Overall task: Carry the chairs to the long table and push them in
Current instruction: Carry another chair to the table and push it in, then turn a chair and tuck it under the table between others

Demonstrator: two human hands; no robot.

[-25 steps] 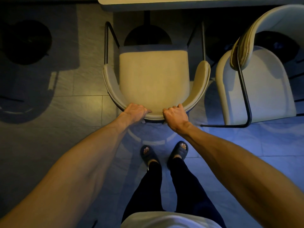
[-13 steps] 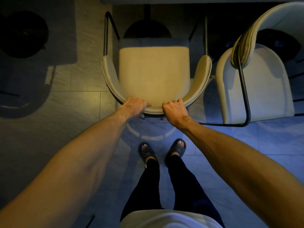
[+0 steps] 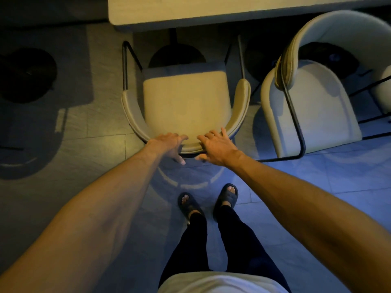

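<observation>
A beige padded chair [image 3: 186,102] with a curved back and black metal legs stands in front of me, its seat facing the long table [image 3: 211,11] at the top of the view. My left hand [image 3: 169,144] and my right hand [image 3: 218,144] hover at the middle of the chair's backrest, fingers spread, resting lightly on or just off its top edge. Neither hand grips it. The seat's front edge stops just short of the table's edge.
A second beige chair [image 3: 313,106] lies tipped over to the right, its black frame bar close to my right forearm. Round dark table bases [image 3: 27,75] sit on the tiled floor at the left and under the table. My sandalled feet [image 3: 208,199] stand behind the chair.
Both hands were closed on the backrest top edge; now their fingers have opened and let go. More of the table shows at the top of the view.
</observation>
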